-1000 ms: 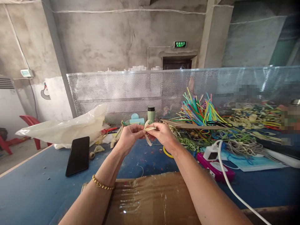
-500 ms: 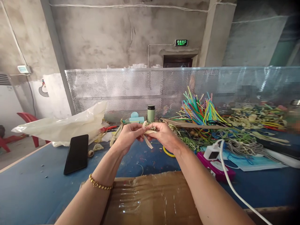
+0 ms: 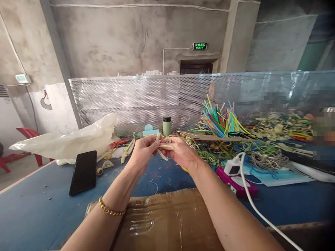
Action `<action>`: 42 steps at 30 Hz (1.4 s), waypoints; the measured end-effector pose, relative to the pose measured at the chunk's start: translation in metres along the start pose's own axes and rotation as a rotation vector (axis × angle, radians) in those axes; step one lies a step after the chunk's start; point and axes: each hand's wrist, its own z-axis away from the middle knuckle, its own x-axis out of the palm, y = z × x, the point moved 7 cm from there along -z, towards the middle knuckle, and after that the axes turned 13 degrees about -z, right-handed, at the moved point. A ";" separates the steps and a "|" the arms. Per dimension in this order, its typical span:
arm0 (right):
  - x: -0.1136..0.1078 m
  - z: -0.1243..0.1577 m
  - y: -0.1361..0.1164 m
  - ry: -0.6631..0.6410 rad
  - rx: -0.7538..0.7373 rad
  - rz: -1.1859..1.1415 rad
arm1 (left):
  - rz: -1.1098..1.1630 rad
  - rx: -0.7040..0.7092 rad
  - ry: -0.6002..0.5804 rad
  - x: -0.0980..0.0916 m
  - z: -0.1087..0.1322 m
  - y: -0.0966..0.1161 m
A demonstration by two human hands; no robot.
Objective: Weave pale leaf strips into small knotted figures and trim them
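Note:
My left hand (image 3: 144, 150) and my right hand (image 3: 180, 150) meet over the table, fingertips pinched together. Between them is a pale cream strip (image 3: 163, 155), with one end hanging below the fingers and another part standing up by the left thumb. Both hands are closed on it; the fingers hide how it is folded or looped. Behind the hands stands a green bottle with a black lid (image 3: 166, 126). Beneath my forearms lies a taped brown cardboard sheet or box (image 3: 167, 219).
A black phone (image 3: 83, 173) and a pale plastic bag (image 3: 65, 137) lie left. To the right are colourful strips (image 3: 218, 116), tangled green cords (image 3: 209, 153), a magenta power block (image 3: 237, 183), a white cable (image 3: 250, 198) and a blue mask (image 3: 281, 177). A perforated metal panel (image 3: 146, 94) stands behind.
The view has shifted slightly, so the scene sits a little further left. My fingers have moved slightly around the strip, and its hanging end has turned; both hands still hold it.

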 end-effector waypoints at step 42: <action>-0.007 -0.004 -0.001 -0.002 -0.080 -0.048 | 0.262 -0.093 -0.188 0.003 -0.004 -0.016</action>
